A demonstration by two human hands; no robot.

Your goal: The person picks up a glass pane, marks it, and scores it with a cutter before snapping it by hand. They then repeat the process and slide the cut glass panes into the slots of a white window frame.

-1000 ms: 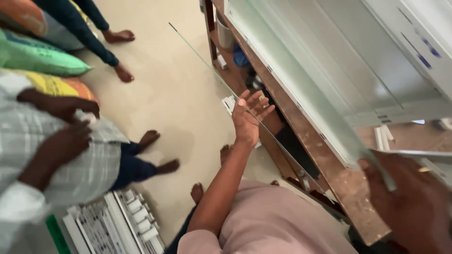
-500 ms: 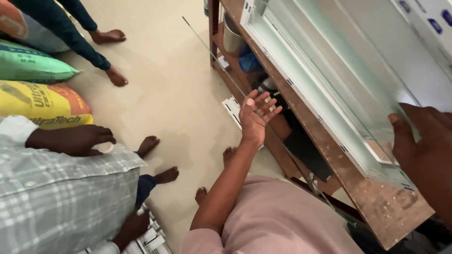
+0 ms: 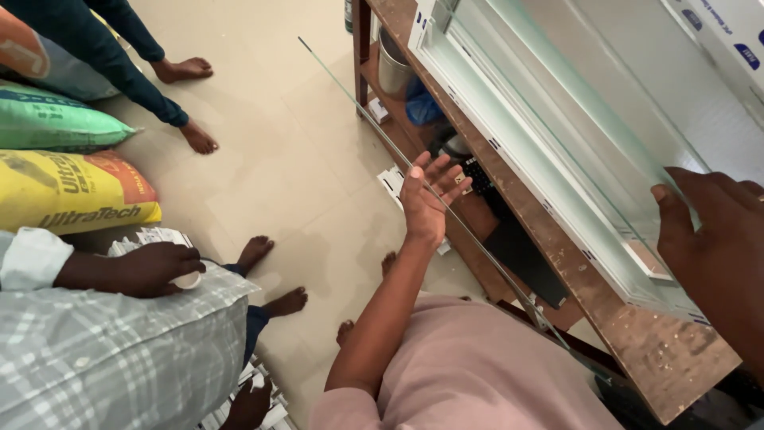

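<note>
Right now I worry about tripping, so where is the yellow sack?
The yellow sack lies on the floor at the head view's left edge, under a green sack, above the checked-shirt person's hand.

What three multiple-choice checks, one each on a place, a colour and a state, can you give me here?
1. Where is the grey metal bucket? A on the floor; B on the lower shelf of the brown wooden bench; C on the benchtop.
2. What colour is the sack just below the green woven sack? A yellow; B white; C blue.
3. How is the left hand? A fisted; B open against the clear glass sheet; C gripping a tool.
Answers: B, it stands under the benchtop; A, the yellow sack lies there; B, its fingers are splayed.
</note>
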